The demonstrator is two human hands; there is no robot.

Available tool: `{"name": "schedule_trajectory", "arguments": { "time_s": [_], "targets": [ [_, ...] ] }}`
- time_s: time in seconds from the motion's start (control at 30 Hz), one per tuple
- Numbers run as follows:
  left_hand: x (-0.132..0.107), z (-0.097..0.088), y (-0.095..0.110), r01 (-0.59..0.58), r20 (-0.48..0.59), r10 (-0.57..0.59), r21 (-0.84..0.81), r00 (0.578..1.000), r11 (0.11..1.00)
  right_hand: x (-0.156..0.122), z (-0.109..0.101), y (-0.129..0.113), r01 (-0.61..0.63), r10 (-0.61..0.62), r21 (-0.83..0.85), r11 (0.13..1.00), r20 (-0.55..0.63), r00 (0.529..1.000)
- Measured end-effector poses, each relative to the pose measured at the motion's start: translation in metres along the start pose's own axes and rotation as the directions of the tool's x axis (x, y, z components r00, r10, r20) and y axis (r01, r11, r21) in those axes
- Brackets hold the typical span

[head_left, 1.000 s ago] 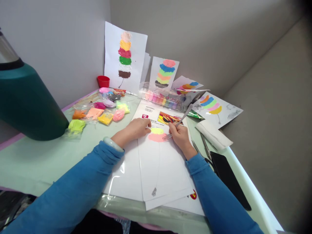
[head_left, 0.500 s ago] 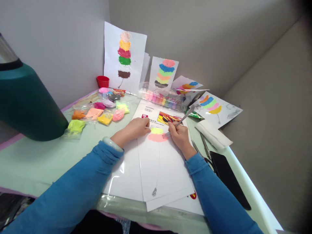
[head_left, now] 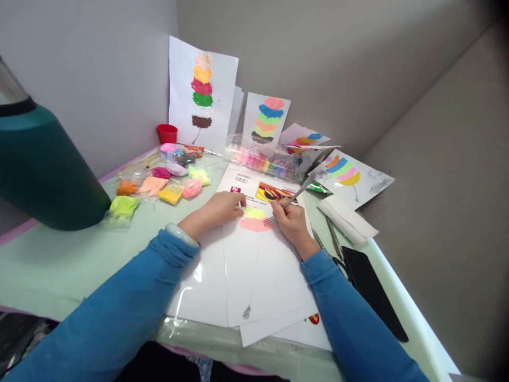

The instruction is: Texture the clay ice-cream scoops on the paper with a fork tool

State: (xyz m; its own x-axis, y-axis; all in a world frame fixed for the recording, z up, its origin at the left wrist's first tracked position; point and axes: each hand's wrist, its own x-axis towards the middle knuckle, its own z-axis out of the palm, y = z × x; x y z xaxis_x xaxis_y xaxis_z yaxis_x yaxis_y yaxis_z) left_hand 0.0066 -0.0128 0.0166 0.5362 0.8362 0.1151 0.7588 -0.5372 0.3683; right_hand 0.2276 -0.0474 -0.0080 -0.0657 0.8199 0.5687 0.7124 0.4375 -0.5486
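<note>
Our left hand (head_left: 220,208) lies open on the paper (head_left: 258,270), just beside the pink clay (head_left: 251,225). Our right hand (head_left: 293,223) grips a fork (head_left: 289,200), its tines touching that clay.

On the white sheet (head_left: 258,276) are two clay patches (head_left: 250,224), one fork (head_left: 292,199), one left hand (head_left: 222,206) and one right hand (head_left: 290,220). Behind the sheet are four finished pictures (head_left: 202,90) and one red cup (head_left: 167,132).

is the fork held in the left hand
No, the right hand grips the fork, tines on the pink clay; the left hand rests on the paper.
</note>
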Motion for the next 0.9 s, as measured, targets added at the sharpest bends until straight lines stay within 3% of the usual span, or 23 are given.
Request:
{"name": "schedule_trajectory", "arguments": {
  "time_s": [0.2, 0.5, 0.9],
  "targets": [
    [0.005, 0.006, -0.003, 0.033, -0.065, -0.033, -0.001, 0.997, 0.999, 0.0, 0.0, -0.002, -0.024, 0.018, 0.086, 0.996, 0.069, 0.997],
    [0.004, 0.006, -0.002, 0.061, -0.046, -0.06, 0.038, 0.997, 0.997, 0.001, 0.002, -0.004, -0.089, 0.093, 0.132, 0.987, -0.023, 0.995],
    [0.002, 0.002, 0.0, 0.065, -0.031, -0.064, 0.034, 0.997, 0.997, 0.001, 0.011, -0.01, -0.129, 0.127, 0.063, 0.99, 0.035, 0.991]
  ]
}}
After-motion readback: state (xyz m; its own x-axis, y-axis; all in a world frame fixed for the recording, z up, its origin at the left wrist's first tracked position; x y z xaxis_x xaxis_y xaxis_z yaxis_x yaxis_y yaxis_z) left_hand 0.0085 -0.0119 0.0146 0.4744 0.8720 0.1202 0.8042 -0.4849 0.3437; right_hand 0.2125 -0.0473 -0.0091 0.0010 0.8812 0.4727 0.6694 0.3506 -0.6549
